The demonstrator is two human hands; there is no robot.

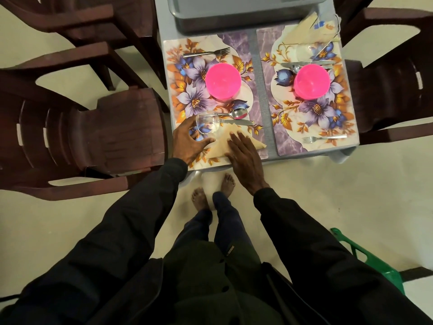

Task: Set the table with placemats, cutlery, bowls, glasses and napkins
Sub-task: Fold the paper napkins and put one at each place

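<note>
Two floral placemats lie side by side on the small grey table: the left placemat (178, 66) and the right placemat (344, 123). Each carries a pink bowl: the left bowl (223, 81) and the right bowl (312, 82). On the left mat lie a fork (206, 53), a spoon (234, 114) and a knife (241, 122). A clear glass (207, 124) stands at its near corner, with my left hand (189, 143) open beside it, fingers spread near its base. My right hand (243, 156) presses flat on a folded beige napkin (225, 143). The right mat holds a fork (324, 137), a second glass (304, 51) and a second napkin (302, 31).
A grey plastic tub (234, 17) sits at the table's far end. Dark brown plastic chairs stand to the left (89, 137) and to the right (396, 90) of the table. A green stool (375, 261) is on the floor at my right. My bare feet are under the table's near edge.
</note>
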